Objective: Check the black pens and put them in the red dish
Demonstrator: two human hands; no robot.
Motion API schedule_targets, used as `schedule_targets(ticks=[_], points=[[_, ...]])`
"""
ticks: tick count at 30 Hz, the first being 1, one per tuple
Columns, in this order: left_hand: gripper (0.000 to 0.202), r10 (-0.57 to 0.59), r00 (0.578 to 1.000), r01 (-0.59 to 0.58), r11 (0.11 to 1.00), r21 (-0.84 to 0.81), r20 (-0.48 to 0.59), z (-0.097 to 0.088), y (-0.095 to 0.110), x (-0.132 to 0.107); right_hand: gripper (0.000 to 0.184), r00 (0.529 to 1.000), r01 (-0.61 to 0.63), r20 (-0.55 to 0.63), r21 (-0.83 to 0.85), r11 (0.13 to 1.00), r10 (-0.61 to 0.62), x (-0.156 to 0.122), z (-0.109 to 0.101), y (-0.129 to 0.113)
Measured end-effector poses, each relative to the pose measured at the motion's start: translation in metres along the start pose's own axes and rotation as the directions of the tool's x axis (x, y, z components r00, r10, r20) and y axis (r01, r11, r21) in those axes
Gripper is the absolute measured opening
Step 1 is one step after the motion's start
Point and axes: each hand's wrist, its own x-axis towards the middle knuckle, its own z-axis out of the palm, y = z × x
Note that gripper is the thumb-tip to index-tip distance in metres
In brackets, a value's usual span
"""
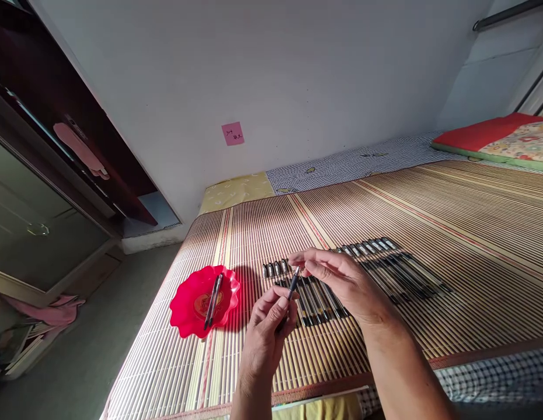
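My left hand (pixel 267 326) is closed around the lower barrel of a dark pen (pixel 291 292), held tilted above the mat. My right hand (pixel 341 279) pinches the pen's upper tip with thumb and fingers. Just behind and under both hands lies a long row of several dark pens (pixel 385 268), side by side on the bamboo mat (pixel 451 233). To the left sits a red scalloped plate (pixel 186 300) with two pens (pixel 213 298) lying in it.
The mat covers a bed along a white wall with a pink sticky note (pixel 233 133). A red and patterned cushion (pixel 494 137) lies at the far right. A dark cabinet (pixel 56 146) and floor clutter (pixel 30 326) stand to the left.
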Motion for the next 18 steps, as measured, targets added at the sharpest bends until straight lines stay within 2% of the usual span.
schedule_targets(ticks=[4, 7, 12, 18], points=[[0.030, -0.013, 0.999, 0.012, 1.000, 0.009, 0.052, 0.003, -0.004, 0.000, 0.021, 0.998, 0.014, 0.065, -0.012, 1.000, -0.013, -0.001, 0.001, -0.003], [0.031, 0.003, 0.998, -0.004, 1.000, 0.012, 0.069, 0.006, -0.005, 0.000, 0.018, 0.998, 0.013, 0.065, 0.020, 1.000, -0.015, 0.000, 0.000, 0.000], [0.029, 0.063, 0.992, -0.068, 0.997, 0.038, 0.113, 0.015, 0.000, -0.002, 0.027, 0.999, 0.016, 0.028, 0.104, 0.994, -0.019, 0.002, -0.003, 0.005], [0.027, 0.053, 0.990, -0.057, 0.998, 0.030, 0.129, 0.019, 0.000, -0.003, 0.025, 0.995, 0.029, 0.092, 0.058, 0.998, -0.035, -0.001, -0.004, -0.002]])
